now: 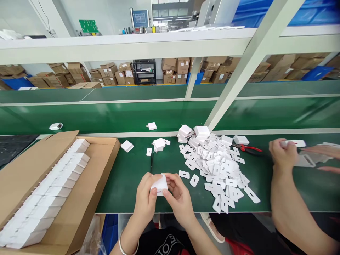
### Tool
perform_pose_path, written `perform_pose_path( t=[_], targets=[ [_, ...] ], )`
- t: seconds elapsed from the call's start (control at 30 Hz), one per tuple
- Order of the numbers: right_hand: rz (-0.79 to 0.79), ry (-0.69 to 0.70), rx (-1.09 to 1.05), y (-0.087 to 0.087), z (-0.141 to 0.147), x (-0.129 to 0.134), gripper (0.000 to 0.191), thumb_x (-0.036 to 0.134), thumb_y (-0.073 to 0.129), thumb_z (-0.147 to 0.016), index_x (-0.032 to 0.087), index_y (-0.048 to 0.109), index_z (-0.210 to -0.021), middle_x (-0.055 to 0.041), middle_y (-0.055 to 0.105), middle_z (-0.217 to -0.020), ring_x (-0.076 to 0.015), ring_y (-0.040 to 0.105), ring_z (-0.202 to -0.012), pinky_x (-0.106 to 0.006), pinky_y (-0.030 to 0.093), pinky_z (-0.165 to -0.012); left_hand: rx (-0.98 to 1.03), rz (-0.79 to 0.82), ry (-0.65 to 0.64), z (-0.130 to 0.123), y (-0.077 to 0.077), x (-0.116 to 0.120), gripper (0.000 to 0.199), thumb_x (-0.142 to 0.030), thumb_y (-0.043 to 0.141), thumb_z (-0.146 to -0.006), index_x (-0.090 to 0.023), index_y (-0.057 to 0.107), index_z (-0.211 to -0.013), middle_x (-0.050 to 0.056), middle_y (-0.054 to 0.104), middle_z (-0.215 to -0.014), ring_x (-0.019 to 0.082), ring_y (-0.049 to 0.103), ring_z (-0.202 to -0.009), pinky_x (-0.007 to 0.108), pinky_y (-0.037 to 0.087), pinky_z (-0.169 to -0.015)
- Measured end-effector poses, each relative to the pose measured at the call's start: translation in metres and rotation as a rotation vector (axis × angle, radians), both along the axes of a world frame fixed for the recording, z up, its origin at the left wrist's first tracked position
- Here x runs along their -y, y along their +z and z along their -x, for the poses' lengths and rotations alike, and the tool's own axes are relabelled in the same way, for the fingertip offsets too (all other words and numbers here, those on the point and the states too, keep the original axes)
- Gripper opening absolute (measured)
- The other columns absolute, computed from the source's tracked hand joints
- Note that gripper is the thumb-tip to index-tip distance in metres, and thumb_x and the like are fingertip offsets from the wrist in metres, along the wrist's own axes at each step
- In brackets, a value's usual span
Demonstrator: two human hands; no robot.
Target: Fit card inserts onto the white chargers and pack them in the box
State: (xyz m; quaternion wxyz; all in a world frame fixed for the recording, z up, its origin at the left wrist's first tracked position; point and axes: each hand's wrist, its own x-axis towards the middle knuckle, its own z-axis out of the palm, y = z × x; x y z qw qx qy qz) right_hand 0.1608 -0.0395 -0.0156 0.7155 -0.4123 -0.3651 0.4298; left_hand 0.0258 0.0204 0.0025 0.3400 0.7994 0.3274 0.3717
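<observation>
Near the front edge of the green table, a white charger (159,184) is held with its slotted end towards me. My left hand (145,198) wraps round its left side, thumb on the front. The thumb and fingers of my right hand (180,199) close on its right side. Just beyond lie black tweezers (151,160) and a white charger with prongs (159,144). To the right spreads a heap of flat white slotted plates (220,163); two loose plates, one of them a white plate (184,174), lie close to my right hand.
At left stands an open cardboard box (87,198) with rows of white chargers (50,196). Red-handled pliers (248,148) lie right of the heap. A co-worker's hand (284,154) holds a white charger at right. A slanted white post (239,74) rises behind the heap.
</observation>
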Motion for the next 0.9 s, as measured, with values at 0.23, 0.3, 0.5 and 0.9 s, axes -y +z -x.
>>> perform_pose_path(
  t=[0.23,0.3,0.5,0.9],
  targets=[
    [0.011,-0.021,-0.048,-0.008,0.006,-0.005,0.031,0.037,0.08,-0.089,0.026,0.07,-0.116,-0.0039,0.062,-0.102,-0.0178,0.067,-0.091,-0.029,0.06,-0.078,0.049,-0.014,0.034,-0.004,-0.004,-0.001,0.046,-0.05,0.038,-0.109,-0.023,0.075,-0.114,0.008,0.059,-0.092,0.022,0.057,-0.078,0.033,0.047,-0.07],
    [0.006,-0.049,-0.041,-0.01,0.007,-0.007,0.03,0.037,0.081,-0.088,0.025,0.071,-0.113,-0.003,0.061,-0.099,-0.0166,0.066,-0.087,-0.027,0.059,-0.076,0.065,0.015,0.037,-0.004,-0.008,-0.002,0.045,-0.049,0.039,-0.109,-0.022,0.075,-0.114,0.008,0.06,-0.093,0.022,0.058,-0.079,0.034,0.047,-0.071],
    [0.005,-0.063,-0.036,-0.019,0.011,-0.011,0.029,0.036,0.081,-0.089,0.026,0.07,-0.114,-0.002,0.058,-0.098,-0.0162,0.063,-0.085,-0.028,0.056,-0.075,0.122,0.16,0.039,0.0,-0.016,-0.003,0.043,-0.054,0.044,-0.107,-0.024,0.074,-0.117,0.009,0.064,-0.104,0.024,0.061,-0.094,0.037,0.049,-0.082],
    [-0.109,0.009,0.214,-0.026,0.001,-0.014,0.049,0.052,0.075,-0.093,0.036,0.066,-0.138,-0.0079,0.057,-0.122,-0.0243,0.056,-0.105,-0.037,0.052,-0.091,0.541,0.932,-0.07,0.007,0.008,0.005,0.052,-0.056,0.056,-0.103,-0.024,0.059,-0.144,0.012,0.068,-0.126,0.024,0.065,-0.111,0.036,0.051,-0.098]
  ],
)
